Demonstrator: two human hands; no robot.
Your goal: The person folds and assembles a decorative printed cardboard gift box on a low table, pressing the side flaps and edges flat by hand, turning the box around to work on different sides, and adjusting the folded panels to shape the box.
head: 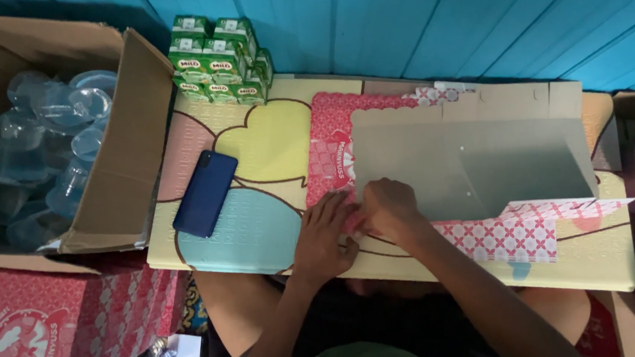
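Observation:
A flat, unfolded cardboard box blank (471, 165), grey inside and red-and-white patterned outside, lies across a pastel patterned mat (271, 141). My left hand (326, 237) and my right hand (389, 209) meet at the blank's near left corner. Both pinch a red patterned flap (351, 220) there. A longer patterned flap (526, 228) sticks out along the near edge to the right of my hands.
A dark blue phone (205, 193) lies on the mat left of my hands. Green drink cartons (220, 59) are stacked at the mat's far left corner. An open cardboard carton (121, 150) with clear plastic cups (43, 144) stands at left. Red patterned boxes (40, 331) lie below it.

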